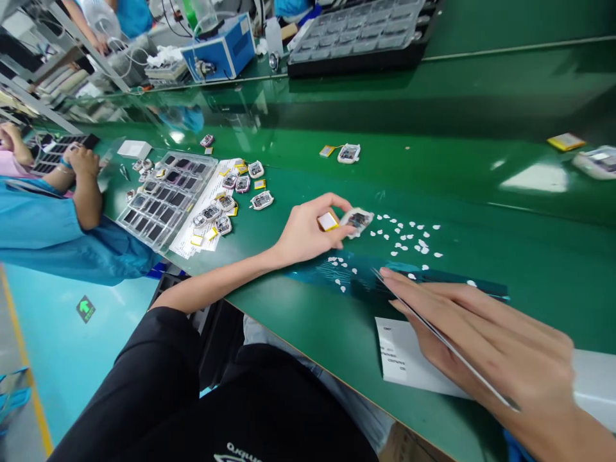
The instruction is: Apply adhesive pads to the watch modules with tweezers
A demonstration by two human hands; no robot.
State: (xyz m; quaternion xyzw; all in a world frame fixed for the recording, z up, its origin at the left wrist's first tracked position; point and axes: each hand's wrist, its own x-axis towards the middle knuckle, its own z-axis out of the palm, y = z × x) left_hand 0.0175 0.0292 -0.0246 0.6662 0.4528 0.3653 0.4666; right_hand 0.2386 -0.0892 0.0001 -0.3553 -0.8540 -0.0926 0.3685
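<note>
My left hand [310, 228] grips a small white device housing [359, 221] with its circuit board showing, and a yellow-edged battery cell [328, 221] rests against the fingers. In my right hand [486, 333] is a pair of metal tweezers [445, 340], held between thumb and fingers with the tips pointing up and left. Whether the tweezer tips pinch anything is too small to see. Small white round stickers [403, 237] lie scattered just right of the housing. Several more stickers sit on a clear bluish film [312, 274] below it.
Left of my hand, several open housings [242, 184] and batteries rest on printed sheets beside a clear compartment tray [168, 199]. A white paper [404, 353] lies under my right hand. Another housing [349, 153] stands farther back. A co-worker in a blue sleeve [38, 218] sits at left.
</note>
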